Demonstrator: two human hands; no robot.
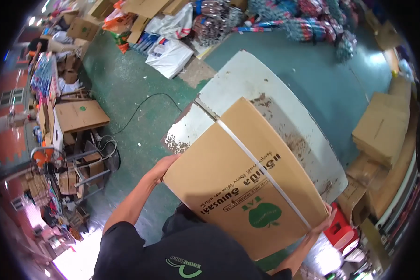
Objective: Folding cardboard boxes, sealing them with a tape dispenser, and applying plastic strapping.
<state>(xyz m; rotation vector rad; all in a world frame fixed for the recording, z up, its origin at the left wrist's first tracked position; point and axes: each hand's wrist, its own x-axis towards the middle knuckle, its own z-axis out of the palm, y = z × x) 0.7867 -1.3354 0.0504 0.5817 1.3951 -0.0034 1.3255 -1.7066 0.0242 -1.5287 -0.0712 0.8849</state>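
Note:
A large flat cardboard box (214, 163) hangs in front of my body, tilted, with a green apple shape and dark lettering printed on its face. One white strap (266, 175) runs around it lengthwise. My left hand (167, 164) grips the box at its left corner, fingers partly hidden behind the edge. At the opposite, right-hand end, my right hand (323, 223) holds the lower corner near the strap. Beneath and beyond the box stands a worn white table (247, 70) with rusty, peeling patches; whether the box touches it I cannot tell.
A stack of folded cardboard (382, 128) stands to the right, with a red stool-like object (341, 228) nearer me. Bundled goods (308, 28) and white sacks (170, 56) lie at the back. A dark cable (147, 97) crosses the green floor towards a cluttered cart (91, 168) on the left.

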